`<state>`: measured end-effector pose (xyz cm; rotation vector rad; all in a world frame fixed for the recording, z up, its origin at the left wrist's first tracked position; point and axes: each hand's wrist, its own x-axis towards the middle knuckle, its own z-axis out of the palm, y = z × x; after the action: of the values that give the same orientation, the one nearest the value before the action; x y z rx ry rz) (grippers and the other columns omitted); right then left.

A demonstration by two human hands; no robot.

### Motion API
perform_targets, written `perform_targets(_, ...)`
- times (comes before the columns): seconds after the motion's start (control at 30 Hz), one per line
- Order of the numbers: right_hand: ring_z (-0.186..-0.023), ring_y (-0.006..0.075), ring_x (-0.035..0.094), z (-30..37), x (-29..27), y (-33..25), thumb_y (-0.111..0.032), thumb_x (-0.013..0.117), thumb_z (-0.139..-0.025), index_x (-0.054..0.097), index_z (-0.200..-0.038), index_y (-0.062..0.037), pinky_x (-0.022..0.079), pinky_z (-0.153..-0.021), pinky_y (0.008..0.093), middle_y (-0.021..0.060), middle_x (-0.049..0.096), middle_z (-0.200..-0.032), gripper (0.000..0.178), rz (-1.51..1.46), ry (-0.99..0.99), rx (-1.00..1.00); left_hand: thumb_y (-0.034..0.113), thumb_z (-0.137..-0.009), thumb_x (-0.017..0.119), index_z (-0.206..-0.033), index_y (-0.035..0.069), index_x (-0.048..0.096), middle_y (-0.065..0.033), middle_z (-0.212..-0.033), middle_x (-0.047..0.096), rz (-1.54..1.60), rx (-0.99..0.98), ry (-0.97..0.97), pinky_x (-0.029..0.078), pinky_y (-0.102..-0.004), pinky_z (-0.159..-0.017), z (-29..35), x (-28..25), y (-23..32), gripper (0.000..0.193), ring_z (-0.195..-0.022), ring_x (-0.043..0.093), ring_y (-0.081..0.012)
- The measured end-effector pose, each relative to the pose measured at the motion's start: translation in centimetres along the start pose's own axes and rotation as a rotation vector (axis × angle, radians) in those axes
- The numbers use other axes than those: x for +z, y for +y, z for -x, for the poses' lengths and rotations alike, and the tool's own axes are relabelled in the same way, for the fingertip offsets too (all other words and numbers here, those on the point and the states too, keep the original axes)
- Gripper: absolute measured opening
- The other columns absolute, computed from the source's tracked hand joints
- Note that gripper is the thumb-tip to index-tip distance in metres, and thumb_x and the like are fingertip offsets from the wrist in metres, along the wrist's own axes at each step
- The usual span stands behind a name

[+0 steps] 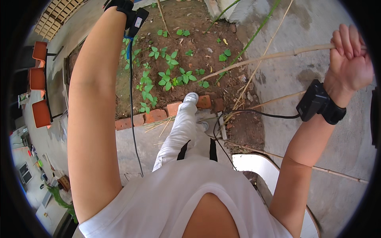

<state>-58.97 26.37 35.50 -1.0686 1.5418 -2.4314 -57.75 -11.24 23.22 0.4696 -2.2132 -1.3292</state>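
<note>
My right hand [351, 59] is raised at the far right with its fingers closed around one end of a thin tan bamboo stick [274, 56]. From there the stick slants down and left to the soil among small green seedlings [170, 77]. My left arm reaches up past the top edge, so that hand is out of the picture; only the wrist with a black strapped device [137, 20] shows. A similar black device [313, 101] with a cable sits on my right wrist.
Red bricks [156, 116] edge the soil bed [158, 20], one of my shoes against them. Other poles, including a green stalk [258, 29] and a dry cane [343, 175], cross the right side. A curved white panel [258, 166] lies beside me. Orange chairs [37, 81] stand left.
</note>
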Motion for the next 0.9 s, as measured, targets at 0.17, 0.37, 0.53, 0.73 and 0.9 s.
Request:
perform_targets(0.17,-0.04,0.0083,0.028,-1.1,1.2,6.7,-0.034,0.033,-0.091,0.042,-0.074,-0.0052,0.024,-0.036,0.021,-0.0009,0.032,-0.05,0.035,-0.228,-0.2,-0.014,0.018,-0.088,0.039,-0.089,0.005,0.045,-0.0075,-0.076,0.058,0.065,-0.028,-0.02,0.047,-0.0286,-0.055,-0.9,1.1,0.7,0.014,-0.068,0.057,-0.0163)
perform_targets(0.37,-0.034,0.0045,0.019,-1.4,4.0,13.4,-0.044,0.029,-0.091,0.037,-0.067,-0.0104,0.015,-0.03,0.0188,-0.0044,0.025,-0.046,0.042,-0.125,0.173,0.097,0.016,-0.088,0.038,-0.089,0.003,0.045,-0.0081,-0.076,0.058,0.018,0.011,-0.049,0.047,-0.0287,-0.055,-1.5,1.2,0.9,0.015,-0.068,0.057,-0.0164)
perform_targets(0.53,-0.035,0.0051,0.022,-2.7,3.7,17.2,-0.045,0.031,-0.091,0.04,-0.069,-0.0089,0.018,-0.032,0.0187,-0.0039,0.027,-0.046,0.043,-0.131,0.131,0.163,0.017,-0.089,0.037,-0.088,0.003,0.045,-0.0085,-0.076,0.058,-0.004,0.036,-0.059,0.047,-0.0285,-0.055,-2.5,1.8,1.6,0.016,-0.067,0.057,-0.0164)
perform_targets(0.73,-0.036,0.0053,0.023,-3.7,5.0,19.1,-0.046,0.029,-0.091,0.04,-0.069,-0.0088,0.019,-0.033,0.0193,-0.0043,0.026,-0.046,0.045,-0.129,0.114,0.206,0.017,-0.089,0.036,-0.089,0.003,0.044,-0.0082,-0.077,0.058,0.071,0.01,-0.086,0.047,-0.0285,-0.057,-3.6,1.6,1.2,0.016,-0.068,0.057,-0.0164)
perform_targets(0.9,-0.036,0.005,0.023,-4.9,5.6,20.2,-0.047,0.029,-0.091,0.04,-0.069,-0.0091,0.019,-0.033,0.0191,-0.0047,0.026,-0.046,0.045,-0.125,0.053,0.18,0.018,-0.09,0.036,-0.089,0.004,0.044,-0.0078,-0.076,0.058,0.046,-0.007,-0.055,0.047,-0.0283,-0.057,-4.1,1.5,1.2,0.016,-0.067,0.057,-0.016)
